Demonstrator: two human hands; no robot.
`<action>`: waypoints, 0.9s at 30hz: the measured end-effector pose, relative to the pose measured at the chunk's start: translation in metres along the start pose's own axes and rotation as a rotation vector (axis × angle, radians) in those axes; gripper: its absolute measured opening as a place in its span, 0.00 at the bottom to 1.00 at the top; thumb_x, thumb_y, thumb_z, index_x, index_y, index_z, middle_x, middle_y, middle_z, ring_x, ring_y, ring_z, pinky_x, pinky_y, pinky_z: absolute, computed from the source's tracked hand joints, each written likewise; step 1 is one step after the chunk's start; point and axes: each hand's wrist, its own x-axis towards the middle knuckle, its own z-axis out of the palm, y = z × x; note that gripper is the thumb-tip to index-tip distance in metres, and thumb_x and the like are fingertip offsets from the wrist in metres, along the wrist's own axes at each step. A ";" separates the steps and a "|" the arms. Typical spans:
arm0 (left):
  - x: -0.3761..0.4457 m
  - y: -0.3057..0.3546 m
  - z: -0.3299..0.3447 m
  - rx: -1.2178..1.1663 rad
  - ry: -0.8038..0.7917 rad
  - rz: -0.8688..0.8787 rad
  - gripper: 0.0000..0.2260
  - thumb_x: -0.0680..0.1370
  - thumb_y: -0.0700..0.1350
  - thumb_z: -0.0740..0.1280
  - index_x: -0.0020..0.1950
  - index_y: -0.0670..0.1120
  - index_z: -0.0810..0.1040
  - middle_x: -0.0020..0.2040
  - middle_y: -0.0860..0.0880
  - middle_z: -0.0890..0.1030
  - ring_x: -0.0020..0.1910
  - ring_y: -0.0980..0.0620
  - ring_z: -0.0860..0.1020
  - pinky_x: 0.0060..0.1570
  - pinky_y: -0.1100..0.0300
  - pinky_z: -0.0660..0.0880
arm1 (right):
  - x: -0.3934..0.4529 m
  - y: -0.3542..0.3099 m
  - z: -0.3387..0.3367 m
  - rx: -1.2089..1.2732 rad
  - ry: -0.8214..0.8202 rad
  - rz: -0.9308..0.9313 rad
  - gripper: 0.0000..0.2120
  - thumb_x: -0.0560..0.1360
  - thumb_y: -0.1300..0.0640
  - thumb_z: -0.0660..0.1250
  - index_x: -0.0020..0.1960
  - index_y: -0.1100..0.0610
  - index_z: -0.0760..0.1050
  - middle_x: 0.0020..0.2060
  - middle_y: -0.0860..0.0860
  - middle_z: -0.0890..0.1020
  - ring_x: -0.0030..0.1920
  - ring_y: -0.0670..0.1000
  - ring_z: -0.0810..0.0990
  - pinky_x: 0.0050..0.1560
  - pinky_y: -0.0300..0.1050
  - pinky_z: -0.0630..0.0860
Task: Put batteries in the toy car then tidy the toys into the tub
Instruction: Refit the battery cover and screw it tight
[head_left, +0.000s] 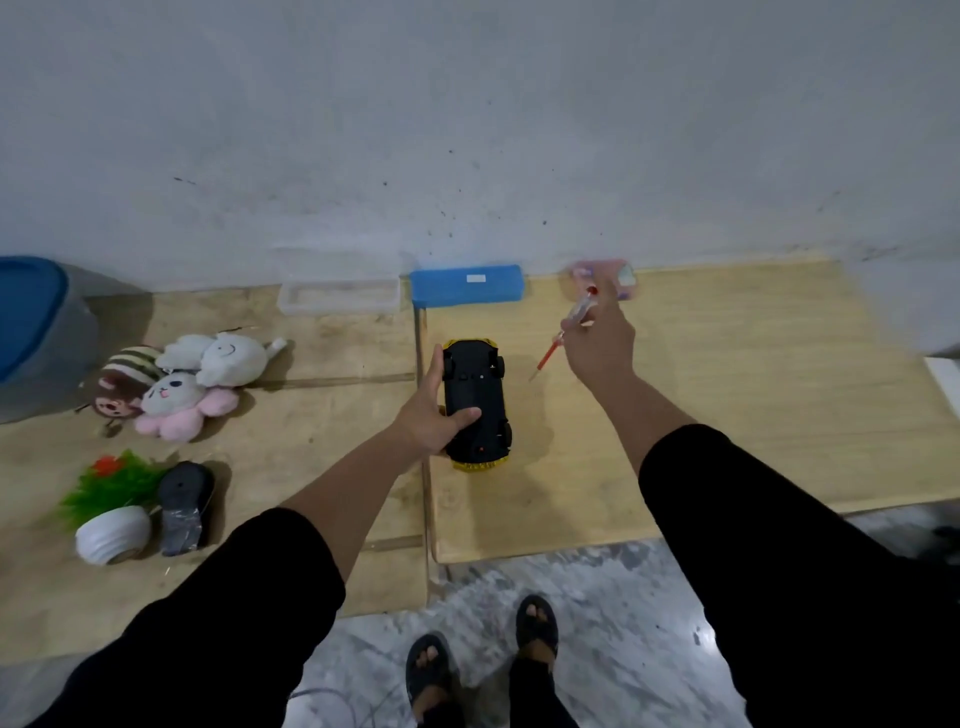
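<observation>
A yellow toy car (480, 387) lies upside down on the right wooden table (753, 395), its black underside facing up. My left hand (434, 410) grips the car from its left side, thumb across the underside. My right hand (602, 343) holds a red-and-clear screwdriver (563, 338) just right of the car, its tip pointing down towards the tabletop. A blurred pink packet (605, 275) lies behind that hand. Three plush toys (182, 382) are heaped on the left table. The grey tub with a blue lid (36, 332) stands at the far left.
A blue box (466, 285) and a clear tray (337, 297) sit against the wall. A white pot with a green plant (111, 512) and a dark remote-like object (182, 506) lie on the left table's front. My sandalled feet (483, 660) stand on the floor below.
</observation>
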 end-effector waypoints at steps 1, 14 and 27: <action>-0.001 0.005 -0.001 0.002 0.005 0.005 0.45 0.76 0.44 0.70 0.72 0.70 0.38 0.71 0.49 0.69 0.57 0.43 0.79 0.50 0.40 0.79 | 0.001 -0.009 -0.004 0.067 0.014 -0.006 0.32 0.75 0.67 0.64 0.74 0.51 0.58 0.59 0.55 0.76 0.53 0.54 0.80 0.43 0.36 0.76; -0.009 0.032 0.003 -0.048 -0.035 0.042 0.44 0.76 0.43 0.70 0.73 0.69 0.39 0.69 0.45 0.72 0.55 0.43 0.80 0.46 0.42 0.80 | -0.016 -0.038 -0.004 0.257 0.007 -0.110 0.28 0.73 0.71 0.65 0.68 0.53 0.65 0.60 0.58 0.73 0.47 0.56 0.82 0.49 0.46 0.81; -0.014 0.032 -0.004 -0.058 -0.037 0.054 0.45 0.76 0.43 0.70 0.73 0.68 0.38 0.70 0.45 0.71 0.56 0.43 0.79 0.44 0.46 0.81 | -0.024 -0.046 0.000 0.211 -0.008 -0.158 0.27 0.74 0.71 0.65 0.68 0.53 0.66 0.58 0.54 0.72 0.47 0.54 0.82 0.52 0.51 0.81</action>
